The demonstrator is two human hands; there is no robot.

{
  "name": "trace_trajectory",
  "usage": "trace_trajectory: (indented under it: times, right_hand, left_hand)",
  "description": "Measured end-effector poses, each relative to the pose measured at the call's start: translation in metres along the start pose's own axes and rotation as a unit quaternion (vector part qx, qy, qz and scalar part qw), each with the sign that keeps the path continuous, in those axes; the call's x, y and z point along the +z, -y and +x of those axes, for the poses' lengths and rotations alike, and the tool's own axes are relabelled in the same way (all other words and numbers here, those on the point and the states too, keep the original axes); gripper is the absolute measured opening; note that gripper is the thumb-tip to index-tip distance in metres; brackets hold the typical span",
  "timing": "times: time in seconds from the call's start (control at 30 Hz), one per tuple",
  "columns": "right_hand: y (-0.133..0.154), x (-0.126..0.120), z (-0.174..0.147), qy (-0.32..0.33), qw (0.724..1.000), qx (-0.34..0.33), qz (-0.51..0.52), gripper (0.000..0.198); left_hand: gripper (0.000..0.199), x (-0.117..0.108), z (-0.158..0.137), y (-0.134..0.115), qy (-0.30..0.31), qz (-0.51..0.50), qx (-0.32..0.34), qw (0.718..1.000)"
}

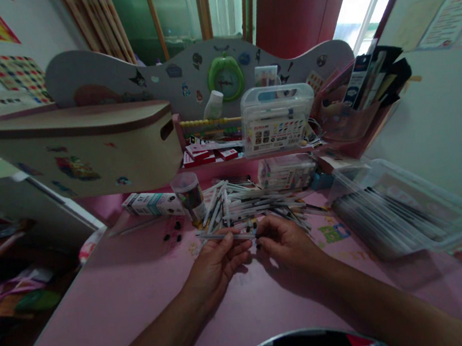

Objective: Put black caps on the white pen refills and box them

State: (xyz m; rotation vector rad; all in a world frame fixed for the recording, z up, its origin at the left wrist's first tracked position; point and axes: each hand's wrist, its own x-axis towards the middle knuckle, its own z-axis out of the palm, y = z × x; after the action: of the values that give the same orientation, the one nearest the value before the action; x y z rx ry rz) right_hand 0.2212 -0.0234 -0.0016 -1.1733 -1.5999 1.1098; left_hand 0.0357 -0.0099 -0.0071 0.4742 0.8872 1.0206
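Observation:
My left hand (220,260) pinches a thin whitish pen barrel (218,236) between thumb and fingers, and the barrel lies level across them. At its right end the fingers of my right hand (281,237) are closed together; a small dark piece shows at their tips, too small to name surely. A heap of similar whitish pen barrels (240,209) lies on the pink desk (155,304) just beyond both hands. Left of the heap stands a clear round tub (188,193) with dark contents. A few small black pieces (177,226) lie on the desk beside it.
At right sits a clear plastic box (395,213) holding many dark-tipped pens. A white carton (151,203) lies behind the tub. Above, a shelf carries a cream bin (116,154), a clear handled case (277,120), a green clock (225,79) and a pink pen holder (343,117).

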Motion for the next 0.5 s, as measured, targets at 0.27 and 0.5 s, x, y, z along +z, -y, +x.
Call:
trace_trajectory:
  times: [0.27, 0.5]
  right_hand:
    - [0.003, 0.004, -0.002, 0.003, 1.0, 0.006, 0.017, 0.01]
    - [0.01, 0.0, -0.002, -0.015, 0.989, -0.066, -0.134, 0.018]
  left_hand:
    - [0.008, -0.003, 0.0, 0.001, 0.01, 0.009, 0.004, 1.0]
    - [0.008, -0.003, 0.0, 0.002, 0.026, 0.004, -0.001, 1.0]
